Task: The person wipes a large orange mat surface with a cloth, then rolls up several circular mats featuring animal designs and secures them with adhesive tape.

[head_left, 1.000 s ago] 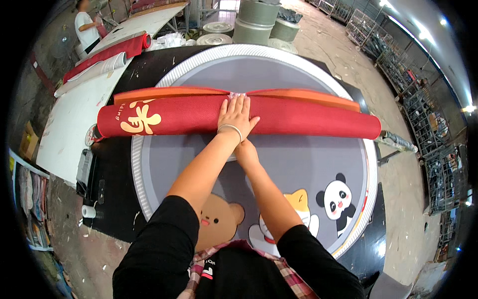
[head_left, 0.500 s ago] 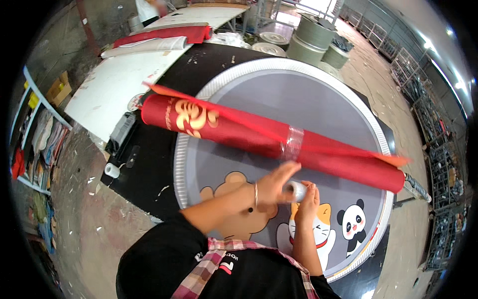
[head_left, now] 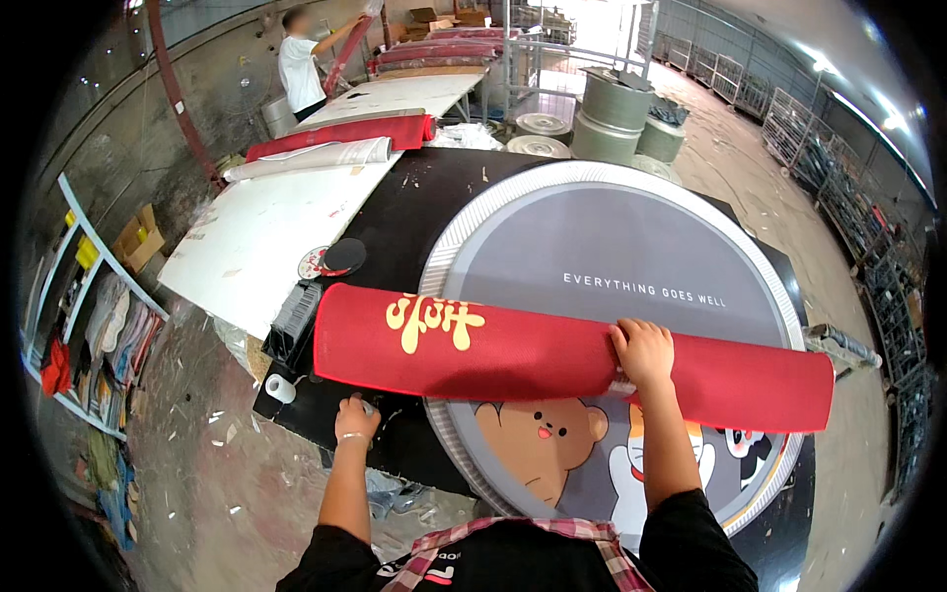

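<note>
A rolled red mat (head_left: 473, 345) with gold lettering lies across the large round grey mat (head_left: 631, 247), which has a pleated white rim and cartoon animals. My right hand (head_left: 646, 355) is bent over the middle of the red roll, thumb to the left, fingers hooked over its far side. Clear tape (head_left: 621, 385) shows on the roll just below that hand. At the left, by the edge of the black table (head_left: 395, 444), my left hand (head_left: 357, 419) is closed round a roll of clear tape (head_left: 368, 407), mostly hidden by the fingers.
A small white roll (head_left: 281, 389) and a black ridged device (head_left: 293, 321) sit left of my left hand. A white table (head_left: 266, 237) bears more rolled mats. Metal drums (head_left: 607, 113) stand beyond the black table. A person in white (head_left: 298, 69) handles a red roll at the back.
My hands have parted: the left went to the table's left edge, the right onto the red roll. The roll has turned, its loose flap gone from sight. The view has shifted.
</note>
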Tool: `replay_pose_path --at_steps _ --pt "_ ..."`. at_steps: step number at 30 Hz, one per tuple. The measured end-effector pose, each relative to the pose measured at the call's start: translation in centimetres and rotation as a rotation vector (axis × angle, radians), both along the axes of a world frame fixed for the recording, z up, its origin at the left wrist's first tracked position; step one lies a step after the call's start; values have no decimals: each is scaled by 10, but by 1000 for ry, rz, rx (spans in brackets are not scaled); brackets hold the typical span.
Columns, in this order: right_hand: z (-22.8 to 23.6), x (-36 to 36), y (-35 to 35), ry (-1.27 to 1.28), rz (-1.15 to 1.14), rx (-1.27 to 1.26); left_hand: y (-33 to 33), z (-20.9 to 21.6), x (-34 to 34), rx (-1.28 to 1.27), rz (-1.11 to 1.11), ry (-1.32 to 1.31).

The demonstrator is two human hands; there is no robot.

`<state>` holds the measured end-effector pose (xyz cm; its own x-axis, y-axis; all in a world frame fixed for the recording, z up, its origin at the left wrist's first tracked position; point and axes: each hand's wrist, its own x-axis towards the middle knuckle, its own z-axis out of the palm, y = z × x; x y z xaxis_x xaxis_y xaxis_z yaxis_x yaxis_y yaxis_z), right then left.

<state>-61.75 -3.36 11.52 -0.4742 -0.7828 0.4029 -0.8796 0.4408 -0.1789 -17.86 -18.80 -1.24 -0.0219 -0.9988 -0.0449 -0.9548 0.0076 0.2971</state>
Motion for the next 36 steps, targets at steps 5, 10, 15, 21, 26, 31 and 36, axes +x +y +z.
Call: replay_pose_path --at_steps 5,10,15,21,26,31,36 --pt "-10 -16 15 -35 172 -165 -12 13 -23 -282 -125 -13" --pt "-1 -77 98 161 209 -148 75 64 -142 -736 -190 713" --pt "-20 -237 223 132 -124 -163 194 62 -288 -130 -930 610" --pt "-48 -434 394 -57 -625 -423 285 33 -372 -115 -1098 14" --pt "-60 -457 442 305 -377 257 292 44 -376 -35 -924 -194" --pt "-45 -479 429 180 -153 323 293 45 -392 -22 -919 -227" --pt "5 -430 464 207 -49 -29 289 41 -385 26 -857 -232"
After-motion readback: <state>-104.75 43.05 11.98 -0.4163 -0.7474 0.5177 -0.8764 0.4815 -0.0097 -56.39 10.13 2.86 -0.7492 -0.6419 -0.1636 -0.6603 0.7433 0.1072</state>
